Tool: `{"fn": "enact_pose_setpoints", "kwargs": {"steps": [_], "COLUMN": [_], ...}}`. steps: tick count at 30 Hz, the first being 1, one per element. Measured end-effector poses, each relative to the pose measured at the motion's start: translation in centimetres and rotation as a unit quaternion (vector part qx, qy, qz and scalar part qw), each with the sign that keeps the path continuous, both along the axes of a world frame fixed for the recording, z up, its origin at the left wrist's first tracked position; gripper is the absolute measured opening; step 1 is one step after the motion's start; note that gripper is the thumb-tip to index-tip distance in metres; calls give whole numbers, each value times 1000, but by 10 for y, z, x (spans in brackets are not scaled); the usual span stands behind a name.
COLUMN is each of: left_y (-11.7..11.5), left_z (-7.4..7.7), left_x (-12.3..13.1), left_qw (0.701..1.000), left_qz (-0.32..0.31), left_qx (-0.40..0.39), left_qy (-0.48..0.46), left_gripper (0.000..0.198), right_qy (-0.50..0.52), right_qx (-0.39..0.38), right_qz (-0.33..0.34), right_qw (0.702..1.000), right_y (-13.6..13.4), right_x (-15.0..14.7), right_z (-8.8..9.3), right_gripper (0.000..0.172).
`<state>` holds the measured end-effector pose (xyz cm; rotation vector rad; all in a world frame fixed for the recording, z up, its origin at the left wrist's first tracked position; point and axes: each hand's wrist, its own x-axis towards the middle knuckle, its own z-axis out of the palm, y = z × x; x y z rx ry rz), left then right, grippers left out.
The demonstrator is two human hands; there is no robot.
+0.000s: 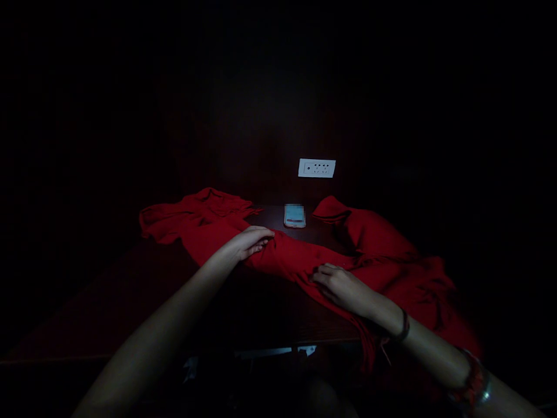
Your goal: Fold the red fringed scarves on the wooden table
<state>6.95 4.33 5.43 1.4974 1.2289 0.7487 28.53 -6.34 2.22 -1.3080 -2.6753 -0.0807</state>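
A long red cloth (pixel 300 252), bunched and creased, stretches across the dark table; whether it is a garment I cannot make out. My left hand (pixel 252 241) grips its middle part, fingers closed together on the fabric. To the right and nearer to me, my right hand (pixel 342 285) has its fingers curled on the front edge of the same cloth. The far left end lies in a loose heap. A wide, rumpled part spreads under and beyond my right forearm, and a bit hangs over the table's front edge.
A phone (pixel 295 215) with a lit screen lies on the table (pixel 143 290) behind the cloth. A white socket panel (pixel 317 168) sits on the dark wall. Pale objects below the front edge are too dim to name. Darkness hides the surroundings.
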Motion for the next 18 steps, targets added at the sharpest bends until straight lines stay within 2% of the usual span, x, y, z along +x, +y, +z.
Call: {"fn": "enact_pose_setpoints", "kwargs": {"steps": [3,5,7,8,10,12,15,18], "left_y": [-4,-10,-18,-22,-25,-24,-15,-10], "left_z": [3,0,-6,-10,-20,-27,-32,-29], "left_x": [-3,-7,-10,-12,-14,-16,-20,-22], "left_qw": [999,995,986,979,958,945,952,958], "left_qz": [-12,-77,-140,-151,-121,-72,-52,-34], "left_qx": [-52,-60,2,56,167,222,208,214], "left_qy": [-4,24,86,124,198,231,219,188], "left_gripper": [18,27,35,36,28,15,9,16], "right_qy": [28,79,139,163,187,181,148,97], "right_qx": [30,65,109,128,149,146,95,7], "right_qz": [-17,-46,-72,-78,-70,-42,15,57], "right_qw": [999,994,982,975,969,972,984,994], "right_y": [0,3,7,9,13,13,5,-9], "right_x": [4,10,15,16,19,21,24,25], "right_z": [3,11,22,28,39,48,52,40], "right_gripper": [23,22,20,19,17,17,20,22]}}
